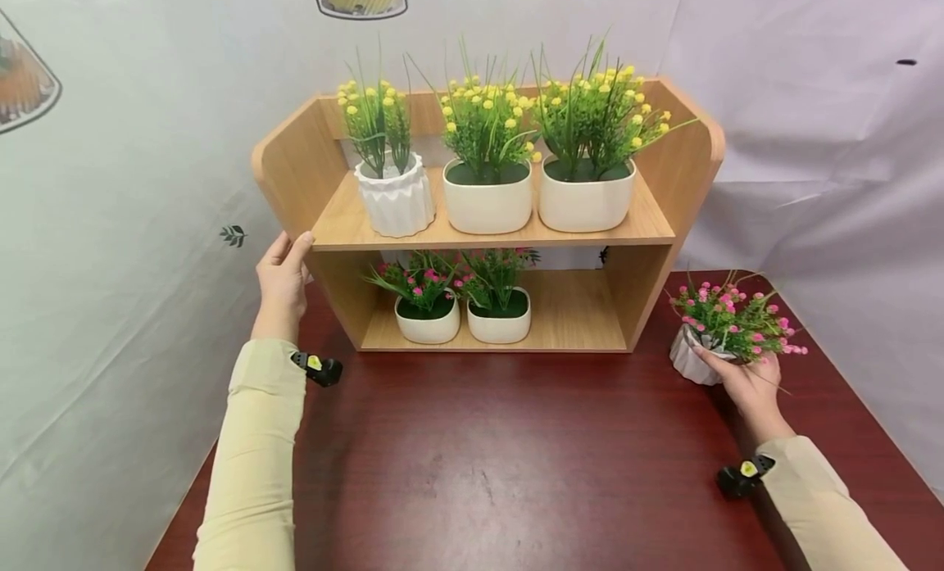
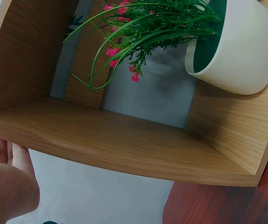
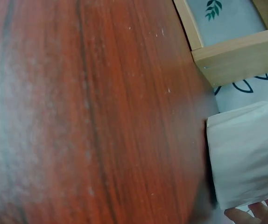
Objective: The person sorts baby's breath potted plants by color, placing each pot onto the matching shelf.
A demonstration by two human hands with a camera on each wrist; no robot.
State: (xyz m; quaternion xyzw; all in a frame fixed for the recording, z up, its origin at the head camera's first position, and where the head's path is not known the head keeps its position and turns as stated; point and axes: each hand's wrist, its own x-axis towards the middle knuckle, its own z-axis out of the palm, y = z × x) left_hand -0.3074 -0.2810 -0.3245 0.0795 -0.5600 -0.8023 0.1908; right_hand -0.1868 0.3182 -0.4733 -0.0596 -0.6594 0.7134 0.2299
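Observation:
My left hand rests against the left side panel of a two-tier wooden shelf, its thumb near the front edge of the middle board. In the left wrist view its fingers lie along the panel's outer face. At the right, my right hand grips a white ribbed pot with pink flowers, thumb on the near side. The right wrist view shows the pot low over the table, fingertips at its side. On the lower tier, two white oval pots with pink flowers stand at left and middle.
The upper tier holds a white ribbed pot and two white oval pots, all with yellow flowers. A dark red table carries the shelf. Pale patterned sheeting hangs behind and at both sides.

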